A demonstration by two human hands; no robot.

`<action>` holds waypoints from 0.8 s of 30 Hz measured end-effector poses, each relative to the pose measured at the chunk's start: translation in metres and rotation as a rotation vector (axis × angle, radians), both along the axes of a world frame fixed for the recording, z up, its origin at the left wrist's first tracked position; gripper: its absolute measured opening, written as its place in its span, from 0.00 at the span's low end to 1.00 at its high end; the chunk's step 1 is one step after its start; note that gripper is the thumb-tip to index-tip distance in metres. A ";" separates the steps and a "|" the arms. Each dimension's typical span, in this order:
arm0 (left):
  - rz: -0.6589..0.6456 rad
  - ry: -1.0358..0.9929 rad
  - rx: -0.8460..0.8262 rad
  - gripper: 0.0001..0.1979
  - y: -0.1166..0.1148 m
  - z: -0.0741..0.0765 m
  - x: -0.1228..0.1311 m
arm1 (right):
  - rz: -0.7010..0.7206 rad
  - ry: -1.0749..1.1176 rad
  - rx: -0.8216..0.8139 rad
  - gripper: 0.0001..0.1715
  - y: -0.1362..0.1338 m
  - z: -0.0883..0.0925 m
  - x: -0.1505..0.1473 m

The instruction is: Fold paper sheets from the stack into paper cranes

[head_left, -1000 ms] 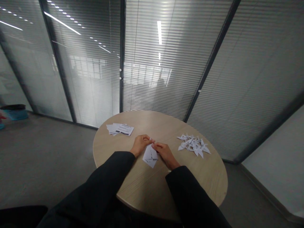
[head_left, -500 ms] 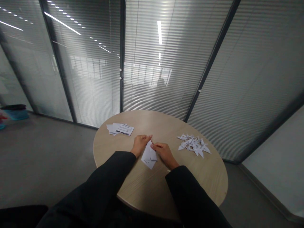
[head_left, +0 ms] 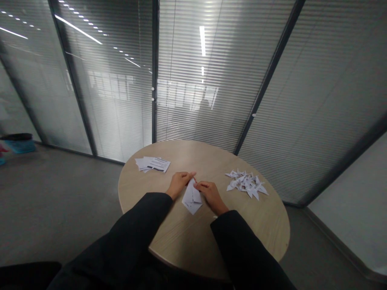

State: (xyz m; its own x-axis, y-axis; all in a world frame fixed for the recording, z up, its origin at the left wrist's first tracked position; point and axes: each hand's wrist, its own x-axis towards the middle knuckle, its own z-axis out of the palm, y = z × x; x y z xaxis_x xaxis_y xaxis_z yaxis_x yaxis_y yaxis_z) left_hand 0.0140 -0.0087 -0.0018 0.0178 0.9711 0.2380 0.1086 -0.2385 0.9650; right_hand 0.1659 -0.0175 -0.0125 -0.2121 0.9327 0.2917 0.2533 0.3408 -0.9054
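Between my hands is a folded sheet of white paper (head_left: 192, 198), kite-like in outline, its far tip between my fingers and its wider end toward me over the table. My left hand (head_left: 179, 183) pinches the far tip from the left. From the right, my right hand (head_left: 211, 195) grips the paper's upper edge with thumb and finger. The fingertips of both hands nearly meet, and they cover the top of the paper. A heap of folded white paper cranes (head_left: 247, 183) lies to the right of my right hand.
A small stack of printed paper sheets (head_left: 153, 164) rests at the left of the round wooden table (head_left: 256, 237). Behind the table stands a glass partition with blinds (head_left: 199, 117). A blue bin with a dark liner (head_left: 20, 144) is on the floor at far left.
The folded paper has shifted and turned slightly to the right. My left hand has slid a little to the right along with it; both hands keep their pinch.
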 end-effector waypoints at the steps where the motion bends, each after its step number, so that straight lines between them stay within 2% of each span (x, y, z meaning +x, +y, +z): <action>1: 0.001 0.011 0.001 0.25 0.000 0.000 0.000 | -0.005 0.003 0.000 0.16 0.001 -0.001 0.000; 7: -0.005 -0.087 -0.020 0.23 -0.002 -0.001 0.003 | 0.007 0.004 -0.020 0.18 0.003 -0.003 -0.001; 14: 0.071 -0.113 0.018 0.20 0.001 -0.004 0.002 | 0.022 -0.030 0.005 0.17 0.004 -0.001 0.000; 19: 0.041 -0.209 -0.003 0.20 0.005 -0.007 -0.001 | 0.010 -0.079 0.014 0.17 0.003 0.002 0.000; 24: 0.066 -0.204 0.016 0.21 0.007 -0.009 -0.001 | -0.008 -0.064 0.008 0.16 0.002 0.003 -0.001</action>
State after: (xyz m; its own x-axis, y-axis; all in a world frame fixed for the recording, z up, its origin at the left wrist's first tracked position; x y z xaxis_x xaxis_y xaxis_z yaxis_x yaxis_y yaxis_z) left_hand 0.0130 -0.0016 -0.0109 -0.0959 0.9646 0.2455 -0.0728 -0.2528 0.9648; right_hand 0.1649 -0.0159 -0.0091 -0.2230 0.9323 0.2848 0.3134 0.3452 -0.8847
